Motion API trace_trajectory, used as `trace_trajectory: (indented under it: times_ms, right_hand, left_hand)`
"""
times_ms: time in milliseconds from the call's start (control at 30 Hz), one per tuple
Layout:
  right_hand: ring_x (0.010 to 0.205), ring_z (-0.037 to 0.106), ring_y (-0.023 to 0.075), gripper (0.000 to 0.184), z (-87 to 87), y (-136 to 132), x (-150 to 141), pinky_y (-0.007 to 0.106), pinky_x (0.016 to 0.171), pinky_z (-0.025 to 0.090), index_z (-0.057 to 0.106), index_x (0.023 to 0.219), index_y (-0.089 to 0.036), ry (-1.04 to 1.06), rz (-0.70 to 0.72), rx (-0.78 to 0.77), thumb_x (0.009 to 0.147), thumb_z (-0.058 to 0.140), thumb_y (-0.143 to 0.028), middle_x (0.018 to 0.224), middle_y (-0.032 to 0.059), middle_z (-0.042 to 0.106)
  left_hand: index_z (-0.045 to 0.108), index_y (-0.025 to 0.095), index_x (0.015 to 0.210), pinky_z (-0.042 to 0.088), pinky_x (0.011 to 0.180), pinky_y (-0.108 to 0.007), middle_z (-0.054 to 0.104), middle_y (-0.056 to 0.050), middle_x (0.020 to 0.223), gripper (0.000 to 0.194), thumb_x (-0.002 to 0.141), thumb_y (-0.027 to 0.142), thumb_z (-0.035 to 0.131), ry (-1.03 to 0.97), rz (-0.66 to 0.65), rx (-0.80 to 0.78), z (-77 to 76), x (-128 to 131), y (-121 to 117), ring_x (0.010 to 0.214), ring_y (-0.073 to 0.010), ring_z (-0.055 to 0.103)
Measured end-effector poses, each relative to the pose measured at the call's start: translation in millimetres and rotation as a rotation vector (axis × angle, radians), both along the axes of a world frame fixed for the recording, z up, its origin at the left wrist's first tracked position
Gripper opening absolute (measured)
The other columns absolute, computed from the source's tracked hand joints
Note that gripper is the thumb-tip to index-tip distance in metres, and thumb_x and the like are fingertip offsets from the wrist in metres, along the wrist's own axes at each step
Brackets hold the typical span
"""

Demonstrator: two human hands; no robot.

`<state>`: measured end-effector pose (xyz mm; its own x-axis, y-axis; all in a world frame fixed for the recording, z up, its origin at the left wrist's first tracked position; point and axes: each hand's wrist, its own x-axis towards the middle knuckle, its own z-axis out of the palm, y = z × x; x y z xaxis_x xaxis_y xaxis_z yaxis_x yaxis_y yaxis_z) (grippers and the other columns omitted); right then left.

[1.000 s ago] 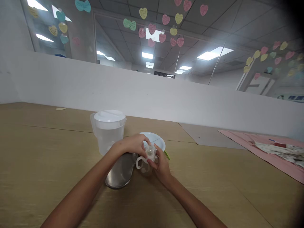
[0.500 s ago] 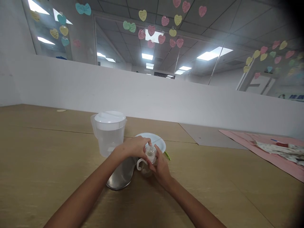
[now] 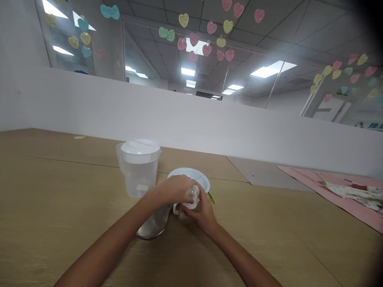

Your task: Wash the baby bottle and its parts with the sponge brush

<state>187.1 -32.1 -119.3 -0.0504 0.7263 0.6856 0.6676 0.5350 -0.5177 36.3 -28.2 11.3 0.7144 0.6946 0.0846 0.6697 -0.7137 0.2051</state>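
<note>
A clear baby bottle [image 3: 184, 216] with a white curved side handle [image 3: 176, 209] is between my hands, its lower part showing beneath them. My left hand [image 3: 176, 189] reaches over from the left, its fingers closed on the bottle's clear teat and white collar [image 3: 193, 197]. From the right, my right hand [image 3: 205, 211] wraps the same top part. Whether the collar is seated on the bottle cannot be made out. A shiny metal container [image 3: 152, 223] stands left of the bottle, partly covered by my left forearm.
A lidded clear pitcher [image 3: 140, 169] holding clear liquid stands behind my left hand. Behind the bottle lies a pale blue plate or bowl [image 3: 190, 172], with a green strip [image 3: 212, 197] beside it. At the right, a pink cloth [image 3: 332, 195] carries crumpled fabric [image 3: 356, 195].
My left hand has shifted slightly right and turned over the bottle's top, covering more of it. The teat now tilts to the right. The camera view has shifted slightly.
</note>
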Motion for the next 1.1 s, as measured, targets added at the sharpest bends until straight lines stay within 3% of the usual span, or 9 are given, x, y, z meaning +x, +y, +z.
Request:
trace_trajectory:
  times_ms: [100, 233, 433, 533, 633, 733, 967, 1100]
  right_hand:
    - [0.076, 0.054, 0.0222, 0.044, 3.0, 3, 3, 0.035, 0.069, 0.043, 0.058, 0.088, -0.020, -0.063, -0.064, 0.043, 0.052, 0.071, -0.042, 0.077, 0.0040, 0.060]
    - [0.070, 0.052, 0.0202, 0.032, 2.2, 7, 5, 0.033, 0.065, 0.041, 0.056, 0.066, -0.019, -0.092, -0.074, 0.056, 0.050, 0.071, -0.042, 0.066, 0.0027, 0.058]
    - [0.071, 0.053, 0.0200, 0.029, 4.4, 5, 3, 0.032, 0.065, 0.041, 0.057, 0.066, -0.019, -0.116, -0.066, 0.060, 0.053, 0.069, -0.042, 0.067, 0.0030, 0.059]
    - [0.076, 0.055, 0.0227, 0.040, 2.6, 5, 3, 0.035, 0.068, 0.043, 0.059, 0.082, -0.018, -0.096, -0.079, 0.065, 0.053, 0.069, -0.043, 0.076, 0.0056, 0.062]
    - [0.084, 0.055, 0.0247, 0.059, -1.3, 6, 3, 0.038, 0.073, 0.043, 0.054, 0.104, -0.018, -0.073, -0.086, 0.061, 0.052, 0.070, -0.044, 0.092, 0.0085, 0.062]
    - [0.090, 0.054, 0.0264, 0.068, -3.3, 6, 3, 0.040, 0.079, 0.042, 0.050, 0.111, -0.019, -0.078, -0.085, 0.040, 0.051, 0.071, -0.042, 0.100, 0.0093, 0.061]
    - [0.094, 0.052, 0.0262, 0.067, -0.4, 4, 4, 0.040, 0.082, 0.041, 0.048, 0.113, -0.017, -0.132, -0.082, -0.001, 0.055, 0.069, -0.042, 0.101, 0.0096, 0.060]
    - [0.094, 0.052, 0.0261, 0.065, -0.9, 4, 5, 0.040, 0.081, 0.041, 0.048, 0.113, -0.019, -0.143, -0.070, 0.012, 0.055, 0.069, -0.041, 0.103, 0.0088, 0.059]
  left_hand:
    - [0.059, 0.021, 0.099, 0.042, 0.072, -0.029, 0.064, -0.006, 0.094, 0.034, 0.067, 0.027, 0.054, 0.021, -0.043, 0.077, -4.0, 6, -3, 0.089, -0.0233, 0.058]
    - [0.058, 0.019, 0.101, 0.042, 0.075, -0.031, 0.064, -0.009, 0.094, 0.034, 0.068, 0.026, 0.053, 0.028, -0.035, 0.145, -7.9, 8, -5, 0.093, -0.0252, 0.057]
    - [0.056, 0.020, 0.104, 0.042, 0.074, -0.030, 0.064, -0.007, 0.095, 0.038, 0.068, 0.033, 0.054, -0.004, -0.027, 0.105, -2.2, 3, -3, 0.090, -0.0242, 0.058]
    - [0.051, 0.021, 0.107, 0.043, 0.074, -0.030, 0.061, -0.005, 0.099, 0.043, 0.071, 0.044, 0.052, -0.139, 0.004, 0.090, 4.6, -3, -2, 0.090, -0.0224, 0.056]
    - [0.045, 0.020, 0.110, 0.040, 0.083, -0.031, 0.055, -0.005, 0.110, 0.039, 0.074, 0.037, 0.049, -0.315, 0.019, 0.170, 6.5, -8, 2, 0.098, -0.0202, 0.052]
    - [0.040, 0.017, 0.110, 0.038, 0.089, -0.033, 0.050, -0.007, 0.112, 0.037, 0.074, 0.023, 0.046, -0.366, 0.015, 0.201, -4.9, -9, 16, 0.102, -0.0195, 0.048]
    - [0.035, 0.016, 0.120, 0.035, 0.094, -0.038, 0.044, -0.011, 0.123, 0.047, 0.075, 0.020, 0.046, -0.276, 0.033, 0.054, -57.0, -3, 60, 0.113, -0.0232, 0.043]
    - [0.045, 0.016, 0.115, 0.035, 0.093, -0.036, 0.051, -0.010, 0.119, 0.041, 0.075, 0.022, 0.047, -0.136, -0.035, -0.093, -62.7, -5, 64, 0.109, -0.0232, 0.047]
